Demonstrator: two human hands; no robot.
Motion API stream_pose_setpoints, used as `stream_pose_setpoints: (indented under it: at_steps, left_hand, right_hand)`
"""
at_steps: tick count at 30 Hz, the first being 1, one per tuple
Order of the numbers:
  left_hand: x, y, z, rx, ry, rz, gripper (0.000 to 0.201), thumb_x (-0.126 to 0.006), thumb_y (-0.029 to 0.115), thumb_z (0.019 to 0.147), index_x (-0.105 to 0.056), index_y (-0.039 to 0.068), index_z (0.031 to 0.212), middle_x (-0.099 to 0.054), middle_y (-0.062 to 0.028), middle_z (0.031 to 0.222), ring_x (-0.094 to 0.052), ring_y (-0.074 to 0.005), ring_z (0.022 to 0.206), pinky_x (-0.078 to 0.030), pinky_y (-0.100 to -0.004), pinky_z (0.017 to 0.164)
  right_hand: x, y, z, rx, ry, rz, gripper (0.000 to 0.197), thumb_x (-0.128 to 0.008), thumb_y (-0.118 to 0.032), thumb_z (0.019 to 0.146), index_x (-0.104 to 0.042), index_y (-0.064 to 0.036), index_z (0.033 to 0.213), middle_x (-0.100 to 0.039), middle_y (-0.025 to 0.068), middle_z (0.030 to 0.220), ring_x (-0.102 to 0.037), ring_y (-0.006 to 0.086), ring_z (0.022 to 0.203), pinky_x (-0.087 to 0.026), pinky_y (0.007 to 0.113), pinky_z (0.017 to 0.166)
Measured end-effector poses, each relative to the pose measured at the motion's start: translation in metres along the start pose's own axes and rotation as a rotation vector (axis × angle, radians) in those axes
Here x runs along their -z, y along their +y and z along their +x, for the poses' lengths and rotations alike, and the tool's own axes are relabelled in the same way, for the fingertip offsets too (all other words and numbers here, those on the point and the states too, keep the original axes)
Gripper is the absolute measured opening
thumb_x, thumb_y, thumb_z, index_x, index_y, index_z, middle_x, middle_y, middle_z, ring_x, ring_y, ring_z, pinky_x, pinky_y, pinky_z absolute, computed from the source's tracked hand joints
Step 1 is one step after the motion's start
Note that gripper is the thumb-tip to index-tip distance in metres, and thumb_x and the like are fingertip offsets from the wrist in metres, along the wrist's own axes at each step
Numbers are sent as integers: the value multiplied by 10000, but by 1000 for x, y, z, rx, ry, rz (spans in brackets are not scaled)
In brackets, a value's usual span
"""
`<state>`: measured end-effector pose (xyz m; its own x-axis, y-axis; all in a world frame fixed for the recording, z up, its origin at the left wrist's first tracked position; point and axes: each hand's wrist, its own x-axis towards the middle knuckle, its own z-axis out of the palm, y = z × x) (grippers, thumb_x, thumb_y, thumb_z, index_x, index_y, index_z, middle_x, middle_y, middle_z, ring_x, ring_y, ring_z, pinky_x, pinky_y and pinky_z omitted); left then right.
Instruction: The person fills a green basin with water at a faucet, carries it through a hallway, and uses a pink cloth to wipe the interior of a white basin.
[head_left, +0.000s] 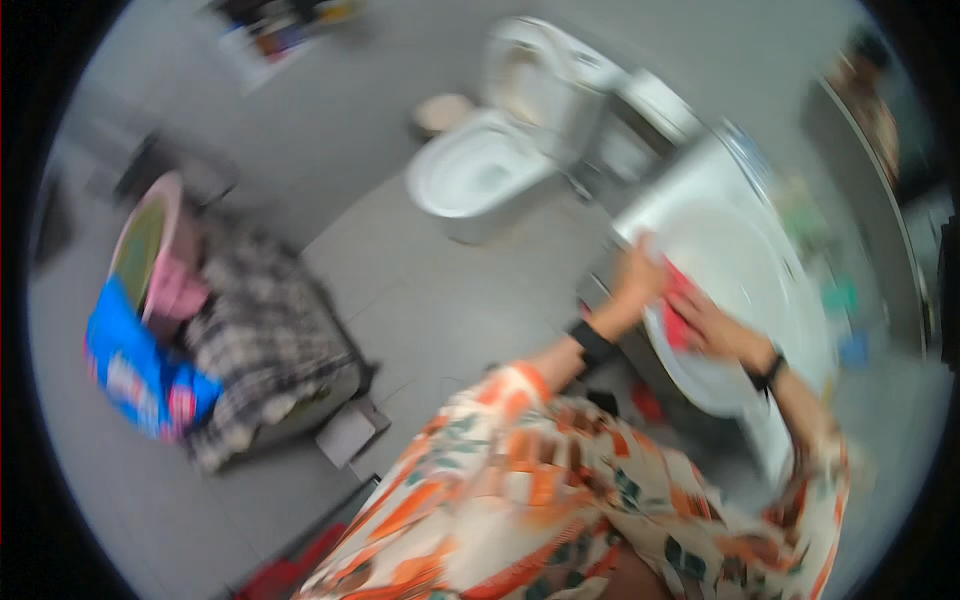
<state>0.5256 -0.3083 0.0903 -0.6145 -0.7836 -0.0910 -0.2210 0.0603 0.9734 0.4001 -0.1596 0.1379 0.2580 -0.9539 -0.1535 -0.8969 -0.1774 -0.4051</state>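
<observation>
A red cloth [678,305] is between my two hands at the near left rim of the white washbasin [735,255]. My left hand [640,277] is closed at the cloth's upper left edge, its wrist in a black band. From the right, my right hand [715,328] presses its fingers onto the same cloth, a dark watch on that wrist. Motion blur hides the finer folds of the cloth and the exact finger positions.
A white toilet [480,170] with raised lid stands beyond the basin. To the left are a checked cloth [265,330] over a boxy object, a pink tub [172,250] and a blue bag [130,365]. A mirror [870,210] hangs at the right, above blurred bottles.
</observation>
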Motion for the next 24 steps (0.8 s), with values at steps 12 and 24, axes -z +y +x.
stream_pose_setpoints:
  at_steps: [12,24]
  left_hand:
    - [9,30,-7,34,-54,-280,440,-549,-20,757,-514,-57,1194,-636,-170,1076,-626,-240,973,-468,-328,867]
    - [3,21,-4,48,56,-394,411,-594,-39,753,-545,-65,1160,-645,-155,1039,-627,-201,899,-488,-309,801]
  right_hand:
    - [10,75,6,-627,-107,-630,266,-566,-247,822,-639,-62,998,-618,90,1045,-545,258,1055,-429,338,903]
    - [29,-29,-29,-640,-472,240,249,-506,-184,854,-646,21,865,-636,165,749,-597,309,715,-465,403,707]
